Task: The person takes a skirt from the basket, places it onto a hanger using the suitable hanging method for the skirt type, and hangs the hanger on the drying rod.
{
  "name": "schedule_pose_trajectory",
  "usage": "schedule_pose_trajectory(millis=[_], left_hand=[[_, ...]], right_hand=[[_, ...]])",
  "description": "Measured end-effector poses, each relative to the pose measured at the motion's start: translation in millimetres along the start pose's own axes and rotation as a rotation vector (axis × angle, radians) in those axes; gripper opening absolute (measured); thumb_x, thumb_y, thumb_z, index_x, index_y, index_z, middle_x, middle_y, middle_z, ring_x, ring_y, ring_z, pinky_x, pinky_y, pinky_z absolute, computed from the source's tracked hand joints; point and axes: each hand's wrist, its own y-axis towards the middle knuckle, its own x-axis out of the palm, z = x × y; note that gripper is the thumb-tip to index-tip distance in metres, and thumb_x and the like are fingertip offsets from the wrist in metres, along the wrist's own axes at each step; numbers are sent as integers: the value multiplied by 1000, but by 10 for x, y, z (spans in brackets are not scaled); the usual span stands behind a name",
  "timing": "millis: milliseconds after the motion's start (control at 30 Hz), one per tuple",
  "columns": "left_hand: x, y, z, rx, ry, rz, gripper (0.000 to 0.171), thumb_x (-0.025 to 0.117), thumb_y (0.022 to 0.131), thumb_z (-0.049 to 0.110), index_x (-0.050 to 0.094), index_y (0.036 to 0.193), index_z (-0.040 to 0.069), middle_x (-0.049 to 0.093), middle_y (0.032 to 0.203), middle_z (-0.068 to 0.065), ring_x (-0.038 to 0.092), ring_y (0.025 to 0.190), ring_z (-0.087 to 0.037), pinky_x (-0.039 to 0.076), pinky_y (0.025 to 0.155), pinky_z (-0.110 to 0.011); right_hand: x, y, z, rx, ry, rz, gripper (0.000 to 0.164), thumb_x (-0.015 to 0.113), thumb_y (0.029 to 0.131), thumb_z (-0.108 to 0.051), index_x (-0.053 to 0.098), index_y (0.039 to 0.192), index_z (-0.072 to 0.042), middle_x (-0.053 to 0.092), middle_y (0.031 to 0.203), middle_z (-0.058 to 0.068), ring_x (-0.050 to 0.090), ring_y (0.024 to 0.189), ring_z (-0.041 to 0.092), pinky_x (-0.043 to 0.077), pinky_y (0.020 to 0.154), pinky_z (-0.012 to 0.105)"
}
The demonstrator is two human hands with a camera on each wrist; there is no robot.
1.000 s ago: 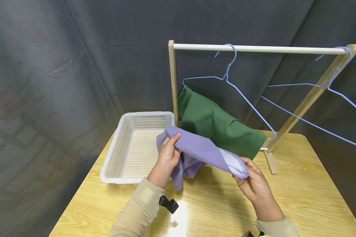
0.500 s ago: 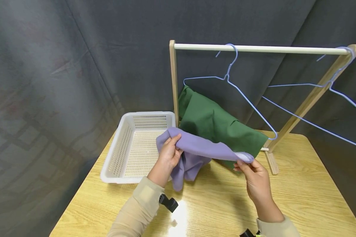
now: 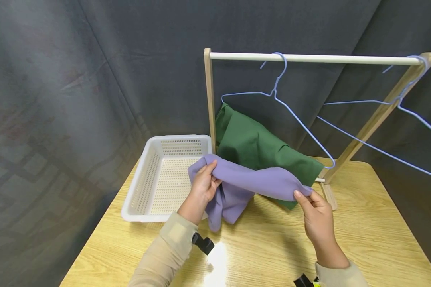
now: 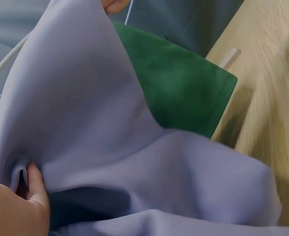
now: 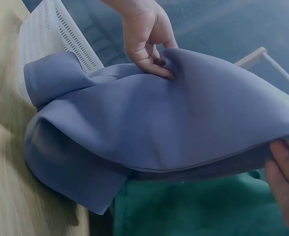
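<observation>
A purple cloth (image 3: 258, 181) is stretched between both hands above the table, its loose part drooping in folds beneath the left hand. My left hand (image 3: 202, 187) pinches it near the left end, thumb on top; the left wrist view shows the cloth (image 4: 85, 98) bunched at that grip. At the right end, my right hand (image 3: 317, 219) pinches a corner between thumb and fingers. Behind the purple cloth, a green cloth (image 3: 262, 143) hangs folded over a blue wire hanger (image 3: 298, 119), partly hidden by it.
A white perforated basket (image 3: 136, 187) stands on the wooden table (image 3: 373, 231), left of the hands. Behind them rises a wooden rack with a white rail (image 3: 327, 59). A second blue hanger (image 3: 373, 148) hangs at its right end. Grey curtain (image 3: 93, 79) backs the table.
My right hand has moved a little right and turned, spreading the purple cloth wider. Its pale inner side has turned out of sight. My left hand stays almost in place.
</observation>
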Motion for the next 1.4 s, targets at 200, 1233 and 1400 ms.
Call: schedule_pose_trajectory(millis=[200, 1233, 1400], left_hand=[[-19, 32, -13, -13, 54, -14, 22, 45, 90, 13, 46, 107, -1, 58, 76, 1, 57, 74, -10, 34, 89, -41], [-172, 218, -104, 21, 272, -20, 21, 43, 91, 20, 45, 101, 1, 54, 78, -4, 55, 68, -12, 45, 64, -26], [-262, 216, -124, 62, 339, -21, 20, 42, 91, 19, 46, 96, 0, 50, 77, -3, 53, 65, -9, 45, 60, -23]], right_hand=[[-745, 169, 977, -37, 142, -147, 20, 47, 84, 7, 54, 102, 14, 59, 86, 19, 55, 81, 21, 46, 70, 29], [-16, 35, 46, 117, 854, -578, 45, 1, 92, 1, 37, 116, 13, 52, 105, 27, 52, 97, 36, 43, 79, 45], [-17, 37, 42, 130, 887, -587, 46, -1, 92, 0, 37, 114, 14, 51, 107, 28, 51, 98, 37, 42, 81, 46]])
